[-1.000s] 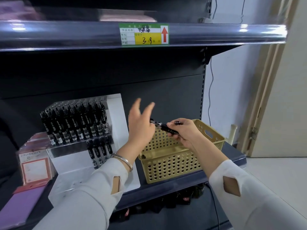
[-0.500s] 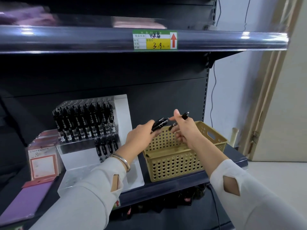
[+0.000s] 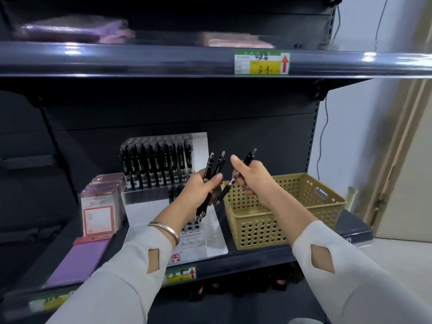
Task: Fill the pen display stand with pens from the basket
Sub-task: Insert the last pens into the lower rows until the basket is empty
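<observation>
Left hand [image 3: 202, 187]: fingers curled round 2 black pens [image 3: 211, 163], click ends up, tips down; held over the stand's low front tier.
Right hand [image 3: 253, 180]: grips 1 black pen [image 3: 249, 157], slanted, click end up-right, tip down-left near the basket's left corner; index finger stuck out straight.
Hands: near each other, not touching, in front of the gap between stand and basket.
Pens in hands: 3 total.
Stand [image 3: 149, 206]: 1, white and clear, stepped, on the shelf [image 3: 257, 256] just left of the basket.
Stand top tier: packed with upright black pens [image 3: 156, 164], several rows, about 9 across the front row; exact total can't be told.
Stand middle tier: a few pens at its right end, partly hidden by the left hand; no count possible.
Stand front tier: hole grid showing, most holes open.
Basket [image 3: 292, 220]: 1, tan, perforated, right of the stand, beneath the right forearm.
Bracelet [image 3: 167, 230]: 1, silver, left wrist.
Card packs [image 3: 98, 213]: pink-framed stack left of the stand; count unclear.
Purple pad [image 3: 77, 263]: 1, flat, in front of the packs.
Price labels [image 3: 261, 61]: 3, on the shelf edges.
</observation>
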{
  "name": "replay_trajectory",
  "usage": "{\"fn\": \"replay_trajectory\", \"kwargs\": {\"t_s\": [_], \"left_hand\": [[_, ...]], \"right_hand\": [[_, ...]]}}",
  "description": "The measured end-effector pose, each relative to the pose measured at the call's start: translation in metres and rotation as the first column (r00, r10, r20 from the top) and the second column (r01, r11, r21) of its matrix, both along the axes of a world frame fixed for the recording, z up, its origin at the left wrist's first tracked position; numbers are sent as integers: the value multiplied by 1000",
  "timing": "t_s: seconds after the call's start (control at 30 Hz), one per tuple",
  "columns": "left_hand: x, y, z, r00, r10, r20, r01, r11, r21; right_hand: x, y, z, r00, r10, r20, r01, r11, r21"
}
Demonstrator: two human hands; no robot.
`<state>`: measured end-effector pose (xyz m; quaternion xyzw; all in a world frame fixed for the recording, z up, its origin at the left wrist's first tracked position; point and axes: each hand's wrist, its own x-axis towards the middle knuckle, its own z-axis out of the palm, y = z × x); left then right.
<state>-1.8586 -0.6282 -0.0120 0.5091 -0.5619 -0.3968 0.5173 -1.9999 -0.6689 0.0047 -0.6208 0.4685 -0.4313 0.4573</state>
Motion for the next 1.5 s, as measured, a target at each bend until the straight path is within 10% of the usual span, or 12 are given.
{"fn": "replay_trajectory", "kwargs": {"t_s": [0.23, 0.53, 0.97, 1.13, 1.5], "left_hand": [[42, 32, -4, 1000, -13, 6, 12, 993, 115], [101, 57, -16, 996, 63, -64, -57, 995, 86], [130, 61, -45, 941, 268, -208, -270, 963, 18], [125, 56, -51, 938, 251, -240, -248, 968, 44], [125, 52, -57, 928, 234, -290, -248, 969, -10]], "right_hand": [[54, 17, 0, 980, 185, -70, -183, 982, 35], [99, 30, 11, 969, 141, 204, -128, 989, -75], [142, 38, -8, 940, -13, -341, -128, 913, -386], [145, 35, -20, 716, -249, -652, -222, 805, -551], [151, 26, -26, 573, -362, -735, -208, 803, -558]]}}
